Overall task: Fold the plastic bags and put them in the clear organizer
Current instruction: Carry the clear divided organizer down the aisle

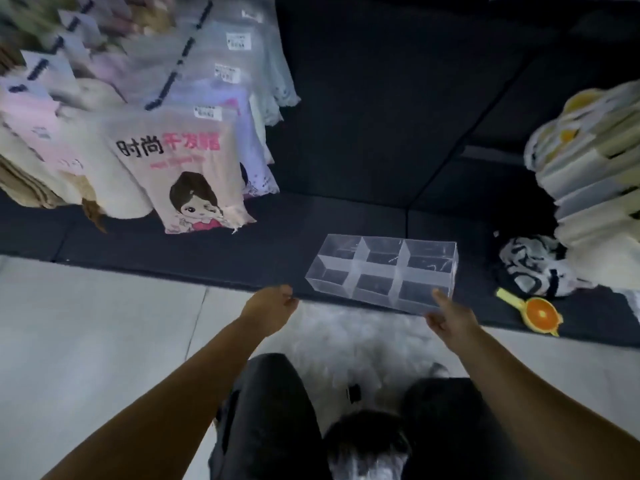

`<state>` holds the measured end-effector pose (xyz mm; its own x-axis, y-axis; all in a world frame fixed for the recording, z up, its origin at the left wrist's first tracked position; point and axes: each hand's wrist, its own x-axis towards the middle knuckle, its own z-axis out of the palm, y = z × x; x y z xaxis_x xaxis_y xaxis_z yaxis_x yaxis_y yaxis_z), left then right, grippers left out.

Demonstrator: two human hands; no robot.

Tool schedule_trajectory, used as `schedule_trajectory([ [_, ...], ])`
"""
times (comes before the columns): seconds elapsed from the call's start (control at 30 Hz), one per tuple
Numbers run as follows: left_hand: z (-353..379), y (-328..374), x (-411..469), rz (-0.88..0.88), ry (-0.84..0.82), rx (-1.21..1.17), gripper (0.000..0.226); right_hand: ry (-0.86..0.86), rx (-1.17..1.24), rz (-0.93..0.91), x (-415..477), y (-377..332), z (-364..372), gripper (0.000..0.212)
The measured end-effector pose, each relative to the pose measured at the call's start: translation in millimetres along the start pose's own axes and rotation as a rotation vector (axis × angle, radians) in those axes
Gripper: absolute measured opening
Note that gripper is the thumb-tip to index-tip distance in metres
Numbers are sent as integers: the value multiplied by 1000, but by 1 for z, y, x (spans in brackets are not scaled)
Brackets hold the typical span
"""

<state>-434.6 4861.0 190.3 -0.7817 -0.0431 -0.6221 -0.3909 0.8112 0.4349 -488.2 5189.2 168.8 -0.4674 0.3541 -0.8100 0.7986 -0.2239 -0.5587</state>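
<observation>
A clear organizer (381, 270) with several empty compartments stands on the dark mat (207, 247), just beyond my hands. A hazy, whitish translucent plastic bag (356, 336) hangs spread between my hands, over my knees; its outline is blurred. My left hand (273, 306) pinches the bag's left upper corner with curled fingers. My right hand (450, 317) grips the right upper corner, thumb raised, close to the organizer's near right corner.
Packaged garments (187, 161) hang in rows at the left. A stack of packaged goods (595, 174) rises at the right, with a black-and-white cloth (530, 268) and an orange citrus-shaped tool (540, 313) below it. Pale tile floor (86, 323) lies at the left.
</observation>
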Motion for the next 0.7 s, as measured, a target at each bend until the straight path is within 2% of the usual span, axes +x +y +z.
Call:
schedule_trajectory([
  [0.17,96,31,100,-57,-43,52,38,-64,-91,13,132,1,-1,32],
  [0.27,151,35,150,-39,-76,93,42,-116,-67,14,202,13,2,26],
  [0.5,244,6,239,71,-85,309,60,-200,8,20,322,51,25,38],
  [0.6,275,-8,265,150,-65,432,66,-136,-124,-66,358,67,33,41],
  [0.7,304,-19,279,158,-43,470,68,-38,-251,-186,373,79,41,42],
])
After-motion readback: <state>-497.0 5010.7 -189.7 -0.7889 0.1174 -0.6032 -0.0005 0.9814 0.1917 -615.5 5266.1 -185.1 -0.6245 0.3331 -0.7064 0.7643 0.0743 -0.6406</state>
